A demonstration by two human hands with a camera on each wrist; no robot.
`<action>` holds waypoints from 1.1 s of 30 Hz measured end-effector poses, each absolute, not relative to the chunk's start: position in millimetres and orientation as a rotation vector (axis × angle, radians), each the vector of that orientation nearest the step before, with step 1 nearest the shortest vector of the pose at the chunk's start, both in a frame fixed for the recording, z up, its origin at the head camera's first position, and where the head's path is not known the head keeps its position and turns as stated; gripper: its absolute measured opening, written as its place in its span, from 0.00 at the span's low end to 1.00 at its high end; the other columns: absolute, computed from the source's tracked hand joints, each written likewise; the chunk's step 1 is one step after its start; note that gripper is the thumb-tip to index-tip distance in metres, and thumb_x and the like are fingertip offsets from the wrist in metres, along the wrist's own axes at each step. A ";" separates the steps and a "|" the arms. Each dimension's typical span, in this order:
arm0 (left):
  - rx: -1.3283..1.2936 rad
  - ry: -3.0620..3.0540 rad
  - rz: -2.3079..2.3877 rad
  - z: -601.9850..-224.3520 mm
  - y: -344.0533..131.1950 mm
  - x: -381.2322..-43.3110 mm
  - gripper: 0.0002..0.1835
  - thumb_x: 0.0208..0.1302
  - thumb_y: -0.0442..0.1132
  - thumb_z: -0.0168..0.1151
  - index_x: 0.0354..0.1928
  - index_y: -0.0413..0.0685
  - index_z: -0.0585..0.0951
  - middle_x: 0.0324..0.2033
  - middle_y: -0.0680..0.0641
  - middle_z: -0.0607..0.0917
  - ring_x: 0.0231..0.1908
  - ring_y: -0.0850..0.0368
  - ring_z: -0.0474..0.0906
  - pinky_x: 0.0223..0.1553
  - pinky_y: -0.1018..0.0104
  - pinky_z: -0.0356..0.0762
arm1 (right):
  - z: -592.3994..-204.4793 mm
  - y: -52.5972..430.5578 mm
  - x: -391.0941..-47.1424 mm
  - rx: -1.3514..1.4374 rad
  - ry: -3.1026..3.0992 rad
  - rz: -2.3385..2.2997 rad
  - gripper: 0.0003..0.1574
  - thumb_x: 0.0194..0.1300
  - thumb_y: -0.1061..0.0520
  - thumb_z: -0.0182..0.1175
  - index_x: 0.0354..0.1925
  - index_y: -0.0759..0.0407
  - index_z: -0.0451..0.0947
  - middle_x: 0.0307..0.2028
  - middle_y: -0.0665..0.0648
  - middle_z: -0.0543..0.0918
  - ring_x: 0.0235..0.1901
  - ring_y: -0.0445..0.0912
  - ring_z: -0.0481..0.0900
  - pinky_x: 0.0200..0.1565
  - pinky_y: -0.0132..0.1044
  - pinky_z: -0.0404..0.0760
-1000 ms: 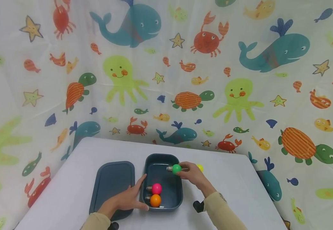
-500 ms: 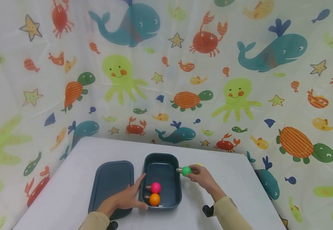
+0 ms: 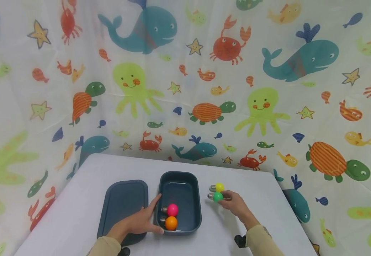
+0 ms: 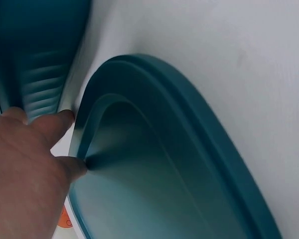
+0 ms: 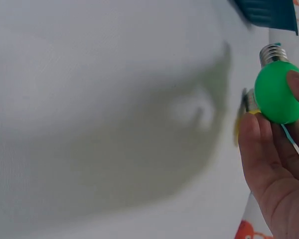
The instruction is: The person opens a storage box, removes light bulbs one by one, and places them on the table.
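Observation:
My right hand [image 3: 236, 206] pinches a green light bulb [image 3: 218, 197] between thumb and fingertips, its metal screw base pointing left. In the right wrist view the bulb [image 5: 276, 94] is above the white surface, and a yellow bulb is partly hidden behind the fingers. That yellow bulb [image 3: 219, 187] lies on the table just behind the green one. With thumb and fingers spread, my left hand [image 3: 137, 222] rests against the left side of a dark blue box [image 3: 186, 199]. Inside the box, a pink bulb [image 3: 172, 209] and an orange bulb [image 3: 171, 223] lie side by side near the front.
A dark blue lid [image 3: 124, 195] lies flat left of the box, partly under my left forearm. Behind the white table [image 3: 255, 192] hangs a curtain [image 3: 185, 89] printed with sea animals, which also runs along both sides.
My right hand has carried the green bulb from over the box out past its right rim, down beside the yellow bulb. My left hand has stayed at the box.

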State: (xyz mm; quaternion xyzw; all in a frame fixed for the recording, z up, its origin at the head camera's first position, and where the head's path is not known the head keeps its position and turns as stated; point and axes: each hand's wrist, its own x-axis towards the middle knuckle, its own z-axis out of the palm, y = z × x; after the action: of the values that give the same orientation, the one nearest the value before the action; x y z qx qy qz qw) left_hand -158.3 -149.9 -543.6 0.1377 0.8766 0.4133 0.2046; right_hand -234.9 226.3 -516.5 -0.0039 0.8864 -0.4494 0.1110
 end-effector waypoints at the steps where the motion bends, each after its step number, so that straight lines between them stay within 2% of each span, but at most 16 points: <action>1: 0.383 2.444 1.154 -543.9 -149.9 -158.3 0.66 0.49 0.59 0.75 0.77 0.49 0.39 0.73 0.33 0.54 0.68 0.30 0.58 0.64 0.25 0.38 | -518.2 227.4 -235.1 -0.003 2.607 -1.316 0.30 0.61 0.57 0.68 0.59 0.66 0.73 0.54 0.62 0.80 0.51 0.53 0.79 0.47 0.44 0.83; 8: 0.386 2.438 1.171 -545.4 -149.2 -158.3 0.66 0.49 0.59 0.75 0.77 0.48 0.39 0.74 0.33 0.54 0.69 0.31 0.57 0.65 0.26 0.36 | -527.2 230.9 -239.4 0.066 2.661 -1.240 0.30 0.61 0.57 0.68 0.59 0.66 0.73 0.54 0.62 0.79 0.52 0.55 0.78 0.48 0.45 0.83; 18: 0.385 2.433 1.161 -543.8 -148.1 -156.5 0.66 0.49 0.60 0.75 0.77 0.49 0.39 0.73 0.33 0.54 0.68 0.27 0.56 0.63 0.24 0.38 | -536.6 233.2 -244.5 0.130 2.703 -1.152 0.30 0.59 0.58 0.69 0.57 0.68 0.74 0.52 0.64 0.80 0.51 0.57 0.78 0.49 0.49 0.81; 33: 0.389 2.441 1.158 -542.8 -150.6 -157.0 0.66 0.49 0.60 0.75 0.77 0.49 0.38 0.73 0.33 0.54 0.68 0.28 0.56 0.63 0.24 0.37 | -528.0 233.4 -248.7 0.094 2.741 -1.129 0.32 0.58 0.57 0.70 0.58 0.68 0.73 0.53 0.66 0.80 0.54 0.61 0.77 0.51 0.53 0.80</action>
State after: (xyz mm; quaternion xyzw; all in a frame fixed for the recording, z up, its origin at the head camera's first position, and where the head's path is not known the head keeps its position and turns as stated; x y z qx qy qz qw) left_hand -157.0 -150.6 -542.8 0.1394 0.8754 0.4152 0.2045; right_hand -248.7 233.4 -528.0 0.0316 0.9206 -0.3793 0.0879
